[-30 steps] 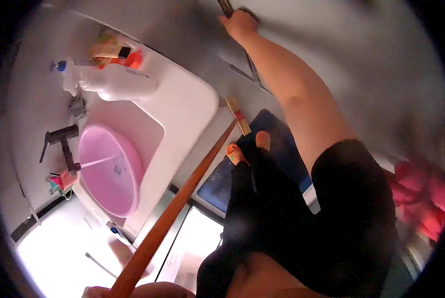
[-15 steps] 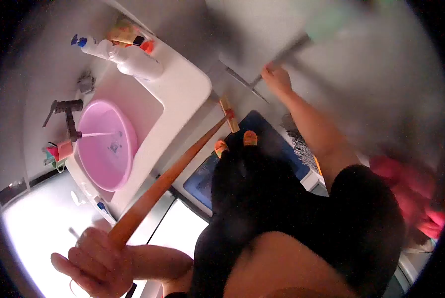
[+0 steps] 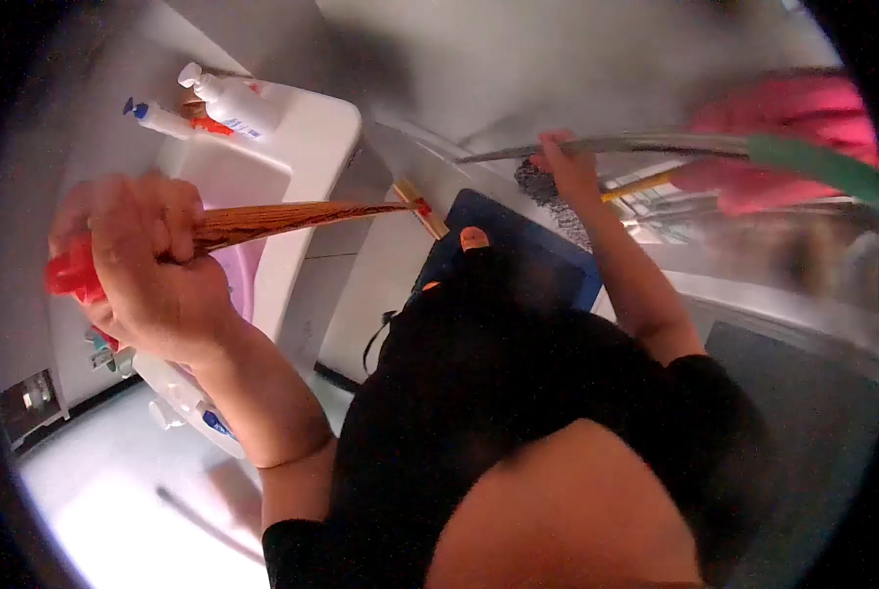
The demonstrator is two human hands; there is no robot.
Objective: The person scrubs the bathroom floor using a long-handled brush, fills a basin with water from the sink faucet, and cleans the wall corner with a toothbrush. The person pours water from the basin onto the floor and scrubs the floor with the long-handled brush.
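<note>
Two hands show on my head-camera feed; on the left hand point(image 3: 143, 263) the grip is clamped around the thick near end of a wooden stick point(image 3: 307, 218), with something red point(image 3: 74, 273) poking out past the fist; the stick runs across my view of the white sink point(image 3: 323, 123), and its far end meets a pale wooden crosspiece point(image 3: 407, 194) just beside the dark blue mat point(image 3: 557, 257); on the right hand point(image 3: 571, 177) the grip looks closed about a slim pole point(image 3: 665, 144), though blur hides how the fingers sit; that pole carries a green section point(image 3: 817, 172) that overlaps some pink cloth point(image 3: 793, 113) in view, whether touching I cannot tell; a grey shaggy bundle point(image 3: 545, 193) shows near the same hand. My main worry is leverage: held at one end only, the stick could sweep wide if the left wrist turned, knocking the white pump bottle point(image 3: 235, 106) or the blue-topped bottle point(image 3: 164, 121), or jolting the half-hidden pink basin point(image 3: 244, 275); the pole could snag the cloth if the right arm carried it too far; a foot point(image 3: 474, 239) is near the crosspiece, so a careless slide could clip the toes.
</note>
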